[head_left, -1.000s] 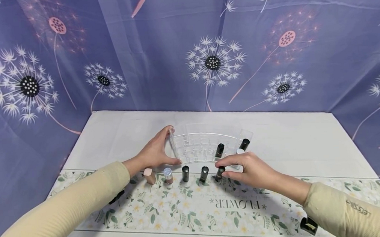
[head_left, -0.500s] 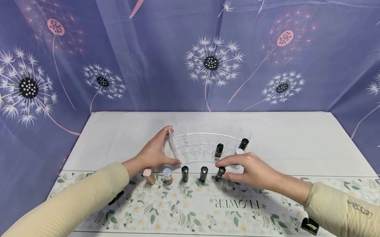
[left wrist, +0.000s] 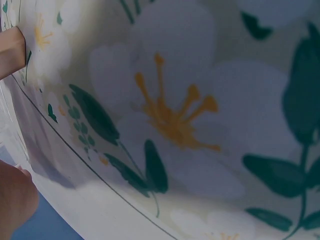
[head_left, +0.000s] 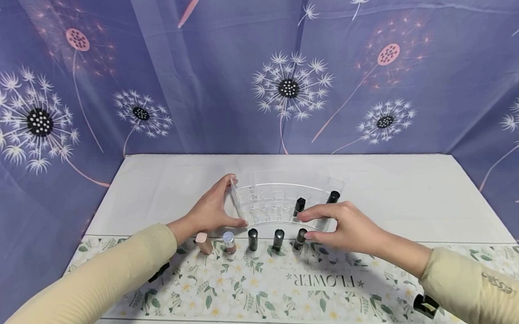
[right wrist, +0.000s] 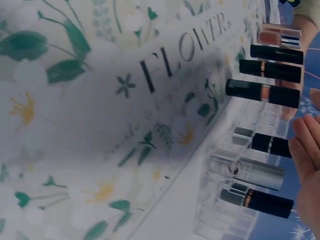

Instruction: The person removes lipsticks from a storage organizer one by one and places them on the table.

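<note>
A clear, fan-shaped lipstick organizer (head_left: 266, 214) stands on the white tabletop. My left hand (head_left: 209, 208) grips its left end, thumb at the front corner and fingers at the back. My right hand (head_left: 350, 226) is spread beside a black lipstick (head_left: 300, 238), the rightmost of an upright row before the organizer. Its thumb is close by that lipstick's cap; the fingertips (right wrist: 302, 132) stand apart from it in the right wrist view. Within the organizer's right part are a black lipstick (right wrist: 272, 145), a silver-white one (right wrist: 260, 174) and another black one (right wrist: 267, 202). In the head view the right hand hides the silver-white one.
Left along the row stand two black lipsticks, one (head_left: 278, 239) beside the other (head_left: 253, 239), a clear-capped lipstick (head_left: 229, 243) and a beige one (head_left: 204, 243). A black object (head_left: 425, 306) lies near my right sleeve. A dandelion-print curtain (head_left: 234, 82) encloses the table's back and sides.
My right hand has let go of the rightmost black lipstick in the row, its fingers spreading and lifting a little. The left hand has stayed on the organizer.
</note>
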### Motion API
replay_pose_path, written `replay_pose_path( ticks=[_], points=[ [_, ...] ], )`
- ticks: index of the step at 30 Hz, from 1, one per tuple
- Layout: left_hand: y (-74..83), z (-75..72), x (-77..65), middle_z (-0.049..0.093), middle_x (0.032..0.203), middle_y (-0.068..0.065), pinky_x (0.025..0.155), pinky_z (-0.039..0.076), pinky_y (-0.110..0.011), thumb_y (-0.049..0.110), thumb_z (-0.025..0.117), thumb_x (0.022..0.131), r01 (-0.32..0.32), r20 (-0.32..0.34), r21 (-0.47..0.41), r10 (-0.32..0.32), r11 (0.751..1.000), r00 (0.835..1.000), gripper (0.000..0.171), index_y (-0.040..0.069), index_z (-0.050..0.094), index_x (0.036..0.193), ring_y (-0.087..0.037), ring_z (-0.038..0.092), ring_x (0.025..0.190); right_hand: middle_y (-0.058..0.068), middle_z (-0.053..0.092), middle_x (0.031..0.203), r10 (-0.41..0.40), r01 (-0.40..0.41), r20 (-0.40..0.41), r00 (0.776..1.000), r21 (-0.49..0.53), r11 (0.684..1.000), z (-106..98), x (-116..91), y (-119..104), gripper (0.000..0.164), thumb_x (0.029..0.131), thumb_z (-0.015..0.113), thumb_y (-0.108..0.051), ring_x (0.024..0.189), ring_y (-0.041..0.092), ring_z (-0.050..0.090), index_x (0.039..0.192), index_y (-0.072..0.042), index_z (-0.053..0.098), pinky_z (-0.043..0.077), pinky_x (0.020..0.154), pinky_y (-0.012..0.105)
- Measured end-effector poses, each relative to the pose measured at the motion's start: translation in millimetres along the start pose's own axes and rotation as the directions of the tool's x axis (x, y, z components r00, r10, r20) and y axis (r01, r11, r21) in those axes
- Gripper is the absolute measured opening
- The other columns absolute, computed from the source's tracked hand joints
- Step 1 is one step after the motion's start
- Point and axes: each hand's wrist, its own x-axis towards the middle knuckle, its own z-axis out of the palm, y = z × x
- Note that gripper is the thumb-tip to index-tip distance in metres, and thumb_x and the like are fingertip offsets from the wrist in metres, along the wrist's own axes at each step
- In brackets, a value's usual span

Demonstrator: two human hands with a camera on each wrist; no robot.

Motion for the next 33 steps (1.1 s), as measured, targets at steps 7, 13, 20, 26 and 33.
replay_pose_path(
  ticks=[7, 13, 20, 26, 33],
  points=[
    [0.4, 0.3, 0.6, 0.040, 0.166, -0.016, 0.123, 0.039, -0.056, 0.041, 0.101, 0.071, 0.007, -0.001, -0.006, -0.007, 1.000, 1.000, 0.127, 0.011, 0.024, 0.167, -0.035, 0.040, 0.154, 0.003, 0.079, 0.124, -0.035, 0.033, -0.036, 0.999, -0.056, 0.998, -14.5, 8.1, -2.2, 0.043, 0.088, 0.088, -0.005, 0.112, 0.022, 0.076, 0.129, -0.006, 0.075, 0.064, 0.093, 0.041],
    [0.4, 1.0, -0.2, 0.040, 0.165, -0.016, 0.123, 0.040, -0.057, 0.040, 0.101, 0.072, 0.003, -0.004, -0.009, -0.003, 1.000, 1.000, 0.125, 0.010, 0.025, 0.167, -0.036, 0.040, 0.154, 0.003, 0.078, 0.125, -0.047, 0.041, -0.055, 0.997, -0.112, 0.993, -25.6, 16.2, -2.2, 0.045, 0.087, 0.090, -0.008, 0.116, 0.025, 0.075, 0.130, -0.007, 0.076, 0.064, 0.091, 0.036],
    [2.2, 1.0, -0.8, 0.042, 0.164, -0.016, 0.122, 0.041, -0.058, 0.038, 0.101, 0.072, 0.006, -0.006, -0.009, -0.006, 1.000, 1.000, 0.124, 0.010, 0.026, 0.166, -0.036, 0.041, 0.153, 0.006, 0.077, 0.128, -0.047, 0.039, -0.054, 0.997, -0.136, 0.990, -32.1, 25.3, 1.1, 0.050, 0.087, 0.090, -0.008, 0.119, 0.027, 0.074, 0.134, -0.006, 0.074, 0.061, 0.100, 0.046],
    [1.8, 1.7, 0.1, 0.042, 0.165, -0.015, 0.122, 0.041, -0.057, 0.039, 0.101, 0.072, 0.012, -0.003, -0.005, -0.012, 1.000, 1.000, 0.125, 0.011, 0.026, 0.167, -0.035, 0.041, 0.153, 0.009, 0.074, 0.134, -0.008, 0.006, -0.012, 1.000, -0.154, 0.988, -36.5, 31.7, 3.2, 0.056, 0.087, 0.091, -0.015, 0.126, 0.031, 0.070, 0.138, -0.003, 0.071, 0.056, 0.108, 0.051],
    [1.0, 2.1, 0.4, 0.041, 0.165, -0.015, 0.122, 0.041, -0.057, 0.041, 0.101, 0.071, 0.019, -0.003, 0.001, -0.019, 1.000, 1.000, 0.125, 0.012, 0.025, 0.167, -0.035, 0.041, 0.154, 0.011, 0.072, 0.139, 0.028, -0.024, 0.019, 0.999, -0.160, 0.987, -38.7, 36.4, 8.0, 0.059, 0.090, 0.089, -0.018, 0.085, 0.017, 0.078, 0.143, -0.005, 0.068, 0.059, 0.103, 0.049]
  ],
)
